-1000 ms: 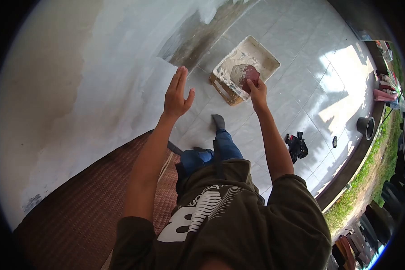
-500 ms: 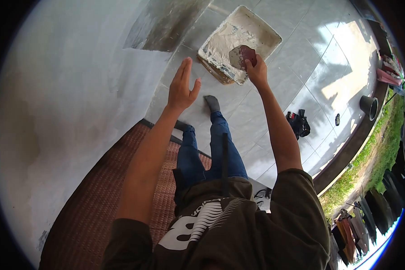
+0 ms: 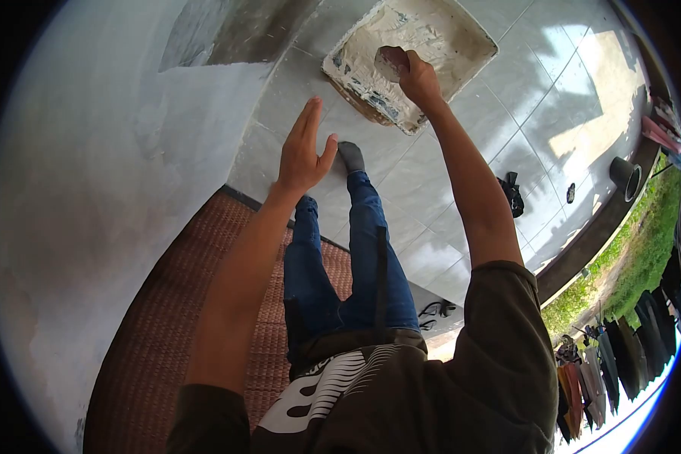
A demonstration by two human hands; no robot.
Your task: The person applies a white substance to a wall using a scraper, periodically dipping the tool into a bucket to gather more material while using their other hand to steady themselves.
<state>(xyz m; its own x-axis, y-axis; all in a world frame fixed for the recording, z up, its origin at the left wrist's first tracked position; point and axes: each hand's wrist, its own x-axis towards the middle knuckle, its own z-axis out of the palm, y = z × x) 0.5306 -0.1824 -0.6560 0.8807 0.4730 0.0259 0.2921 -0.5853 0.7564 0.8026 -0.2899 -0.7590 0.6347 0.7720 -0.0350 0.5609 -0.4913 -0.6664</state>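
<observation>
My right hand (image 3: 421,82) grips a dark reddish putty scraper (image 3: 390,63), its rounded blade partly coated with pale paste. The scraper is over a rectangular tub (image 3: 463,69), whose bottom and sides are smeared with off-white putty (image 3: 401,29). To the left, my left hand (image 3: 303,155) is raised in the air with fingers straight and thumb apart, holding nothing. It is between the plastered wall (image 3: 129,151) and the tub, above the tiled floor.
On the wall, a darker grey patch (image 3: 261,34) borders lighter plaster. A reddish woven mat (image 3: 204,265) lies under my legs. A black item (image 3: 511,197) sits on the tiles at right, with a dark bucket (image 3: 624,178) near the ledge. Clothes (image 3: 620,352) hang outside beyond the grass.
My right hand has moved the scraper up and left over the tub, and its blade has turned. The view has shifted slightly; my left hand keeps its flat pose.
</observation>
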